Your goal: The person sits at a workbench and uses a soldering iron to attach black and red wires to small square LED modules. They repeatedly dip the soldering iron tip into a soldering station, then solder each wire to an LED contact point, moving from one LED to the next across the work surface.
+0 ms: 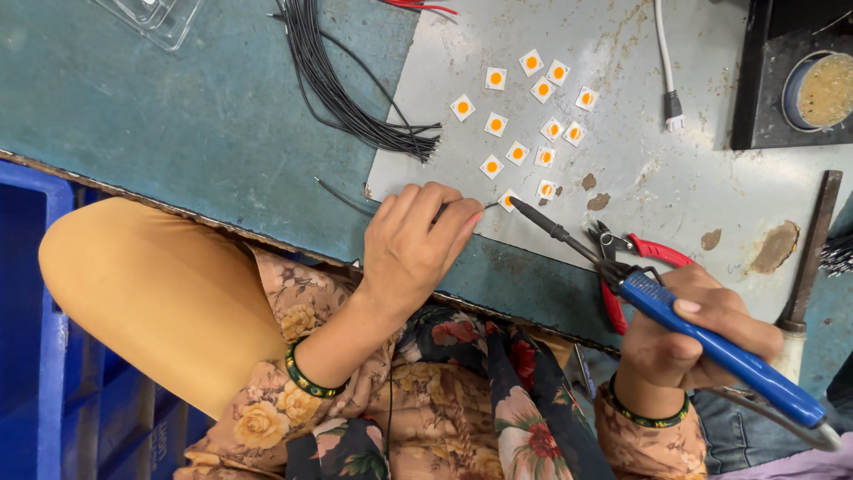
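Note:
My left hand (410, 240) pinches a thin black wire (342, 196) and holds its bare end against a small white square chip with an orange dot (507, 199) on the grey mat (640, 169). My right hand (693, 333) grips a blue-handled soldering iron (675, 311); its dark tip meets the same chip. Several more white chips with orange dots (524, 116) lie scattered just beyond.
A bundle of black wires (342, 84) lies on the teal bench. Red-handled cutters (622, 258) rest by my right hand. A white cable end (673, 107), a round tin of yellowish paste (822, 89), a metal file (813, 249) and a blue crate (35, 356) are around.

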